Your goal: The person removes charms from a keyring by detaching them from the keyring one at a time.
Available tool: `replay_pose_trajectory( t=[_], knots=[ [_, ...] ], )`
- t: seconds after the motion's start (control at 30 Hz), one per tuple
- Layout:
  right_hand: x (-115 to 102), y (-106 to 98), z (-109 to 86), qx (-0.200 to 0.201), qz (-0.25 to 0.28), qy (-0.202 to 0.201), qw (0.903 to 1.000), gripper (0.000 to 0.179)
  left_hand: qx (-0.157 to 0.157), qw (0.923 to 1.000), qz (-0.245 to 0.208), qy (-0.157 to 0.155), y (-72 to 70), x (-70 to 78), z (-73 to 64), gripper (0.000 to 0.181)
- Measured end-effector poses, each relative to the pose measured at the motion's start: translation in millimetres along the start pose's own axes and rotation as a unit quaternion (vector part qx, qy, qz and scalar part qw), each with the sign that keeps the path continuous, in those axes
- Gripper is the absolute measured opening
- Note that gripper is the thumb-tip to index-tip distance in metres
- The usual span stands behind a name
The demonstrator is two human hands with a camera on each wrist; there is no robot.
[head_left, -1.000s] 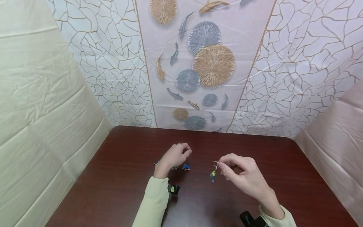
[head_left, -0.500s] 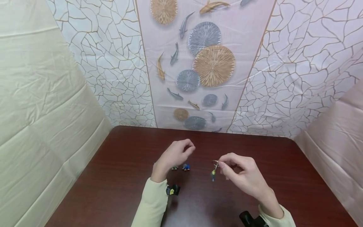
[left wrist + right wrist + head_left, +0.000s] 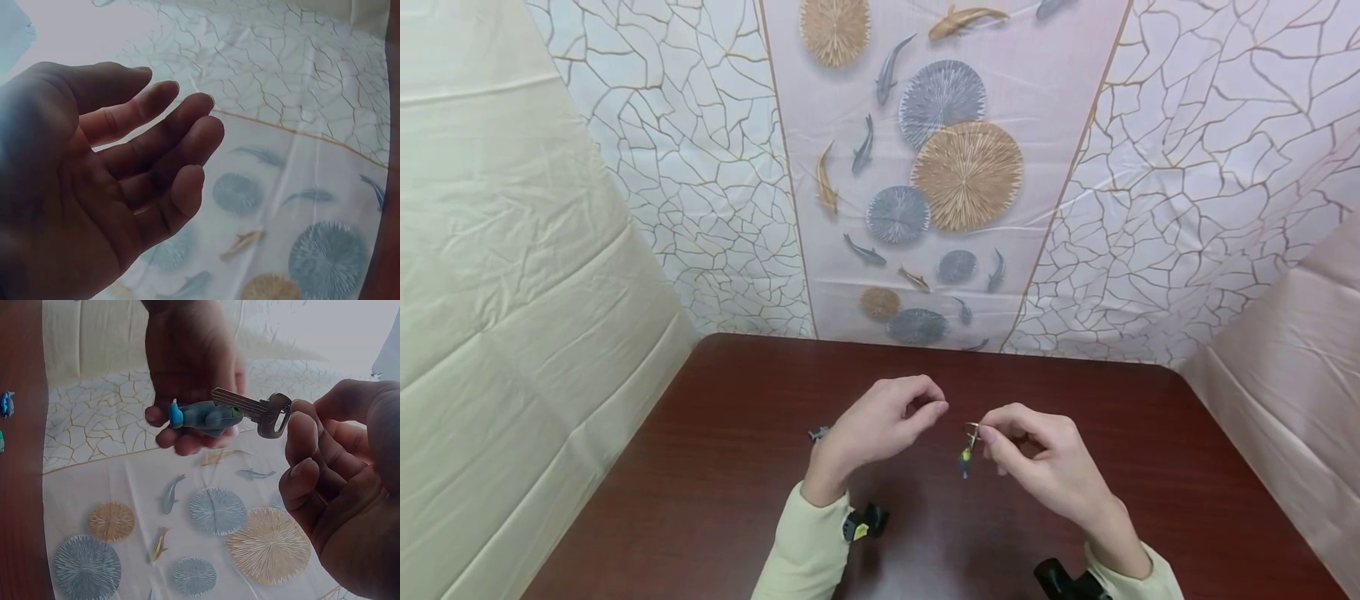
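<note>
My right hand (image 3: pixel 1045 458) pinches a keychain (image 3: pixel 966 460) by its ring, above the table. From it hang a metal key (image 3: pixel 250 411) and a small blue-grey figurine (image 3: pixel 203 417), both clearest in the right wrist view. My left hand (image 3: pixel 880 421) hovers to the left of the keychain, fingers loosely bent and holding nothing. In the left wrist view that same hand (image 3: pixel 137 156) shows its palm side, thumb apart from the fingertips. Seen from the right wrist, the left hand (image 3: pixel 194 369) lies behind the figurine.
A small grey object (image 3: pixel 818 433) lies on the dark red-brown table (image 3: pixel 700 500), beside my left wrist. A little blue figure (image 3: pixel 7 404) and a green one (image 3: pixel 1 440) appear at the right wrist view's edge. Patterned cloth (image 3: pixel 898 212) hangs behind the table.
My left hand has moved right, closer to the keychain, and now covers two small figures in the head view. The grey object has come into sight. My right hand has stayed nearly still.
</note>
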State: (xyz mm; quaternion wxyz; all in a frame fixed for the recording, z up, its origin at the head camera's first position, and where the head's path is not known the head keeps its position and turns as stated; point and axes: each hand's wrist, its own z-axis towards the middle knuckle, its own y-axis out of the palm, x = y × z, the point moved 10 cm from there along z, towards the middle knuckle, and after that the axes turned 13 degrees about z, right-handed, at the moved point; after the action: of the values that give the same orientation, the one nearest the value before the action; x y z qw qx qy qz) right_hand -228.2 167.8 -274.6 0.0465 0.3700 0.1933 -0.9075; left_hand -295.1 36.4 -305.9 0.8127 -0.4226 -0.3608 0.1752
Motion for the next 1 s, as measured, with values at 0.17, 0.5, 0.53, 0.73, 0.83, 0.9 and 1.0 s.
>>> replay_pose_trajectory(
  t=[0.17, 0.5, 0.53, 0.73, 0.83, 0.9, 1.0],
  knots=[
    [-1, -1, -0.3, 0.005, -0.001, 0.0, 1.0, 0.028, 0.004, 0.9994, -0.011, 0.031, -4.7, 16.9, -2.9, 0.005],
    [-2, -2, -0.8, 0.011, -0.001, -0.007, 0.9999, 0.029, -0.04, 0.9942, -0.058, 0.082, 5.7, 35.9, -4.2, 0.009],
    [-2, -2, -1.1, 0.011, -0.003, -0.006, 0.9999, 0.029, -0.043, 0.9937, -0.061, 0.084, 7.1, 36.6, -4.1, 0.01],
    [1, -2, -1.6, 0.013, 0.002, -0.002, 0.9999, 0.03, -0.032, 0.9926, -0.062, 0.099, 7.7, 41.5, -2.8, 0.013],
    [0, -2, -0.9, 0.015, 0.01, -0.006, 0.9998, 0.03, -0.022, 0.9926, -0.066, 0.1, 6.8, 42.2, -1.8, 0.012],
    [-1, -2, -0.5, 0.017, 0.013, -0.012, 0.9997, 0.03, -0.016, 0.9925, -0.069, 0.1, 5.9, 42.2, -1.6, 0.01],
    [-3, -2, 0.2, 0.018, 0.014, -0.019, 0.9995, 0.029, -0.006, 0.9925, -0.069, 0.1, 4.7, 42.2, -1.2, 0.007]
  ],
)
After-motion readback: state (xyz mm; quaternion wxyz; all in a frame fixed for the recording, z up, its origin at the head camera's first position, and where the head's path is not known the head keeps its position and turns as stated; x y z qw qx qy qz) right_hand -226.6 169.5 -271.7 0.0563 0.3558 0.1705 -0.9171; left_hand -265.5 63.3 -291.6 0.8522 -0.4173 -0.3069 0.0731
